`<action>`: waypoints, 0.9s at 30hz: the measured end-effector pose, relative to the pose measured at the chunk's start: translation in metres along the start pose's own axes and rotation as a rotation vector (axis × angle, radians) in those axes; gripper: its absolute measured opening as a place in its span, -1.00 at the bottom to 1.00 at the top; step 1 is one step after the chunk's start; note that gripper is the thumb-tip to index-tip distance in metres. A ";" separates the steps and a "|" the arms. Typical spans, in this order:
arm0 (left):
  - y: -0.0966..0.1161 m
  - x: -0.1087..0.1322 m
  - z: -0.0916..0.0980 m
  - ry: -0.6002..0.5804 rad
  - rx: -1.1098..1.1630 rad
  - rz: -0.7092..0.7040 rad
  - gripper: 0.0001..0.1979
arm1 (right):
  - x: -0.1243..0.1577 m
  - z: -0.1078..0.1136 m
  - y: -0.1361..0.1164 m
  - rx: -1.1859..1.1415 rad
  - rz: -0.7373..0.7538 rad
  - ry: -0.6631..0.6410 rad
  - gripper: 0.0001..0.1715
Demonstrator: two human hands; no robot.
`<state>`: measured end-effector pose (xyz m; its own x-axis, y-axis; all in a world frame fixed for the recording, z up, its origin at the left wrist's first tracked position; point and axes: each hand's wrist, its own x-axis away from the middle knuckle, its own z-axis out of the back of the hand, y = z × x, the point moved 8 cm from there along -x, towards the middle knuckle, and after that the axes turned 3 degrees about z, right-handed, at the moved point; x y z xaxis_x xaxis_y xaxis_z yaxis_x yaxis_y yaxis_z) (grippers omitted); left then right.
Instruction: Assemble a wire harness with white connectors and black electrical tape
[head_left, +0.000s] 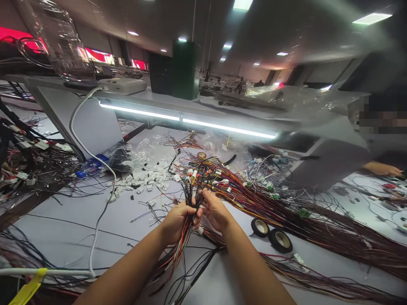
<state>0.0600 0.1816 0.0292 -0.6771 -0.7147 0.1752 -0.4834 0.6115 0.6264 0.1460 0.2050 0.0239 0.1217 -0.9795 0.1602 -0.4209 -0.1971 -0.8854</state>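
Note:
My left hand (180,218) is closed around a bundle of wires (188,231), thumb across the front. The bundle's upper ends stand up, mostly black, and its coloured tails hang below toward me. Against the right side of the same bundle is my right hand (214,209), its fingers curled and pinching at the black wires. What exactly its fingertips grip is partly hidden. Just beyond both hands lie white connectors (154,178) and a thick spread of red, yellow and black wires (248,192).
Two rolls of black tape (281,240) lie right of my forearm. A white cable (106,171) runs down the left side. Over the table hangs a shelf with a lit tube lamp (229,128). A blue-capped bottle (92,165) lies left; another person's hand (383,168) shows far right.

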 end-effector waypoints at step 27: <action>-0.005 -0.004 0.001 -0.006 -0.271 0.107 -0.66 | -0.025 -0.022 -0.029 -0.178 0.139 -0.040 -0.60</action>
<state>0.0649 0.1817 0.0244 -0.7198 -0.6485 0.2477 -0.2435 0.5700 0.7847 0.1351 0.2341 0.0554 0.0856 -0.9961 0.0219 -0.5879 -0.0682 -0.8060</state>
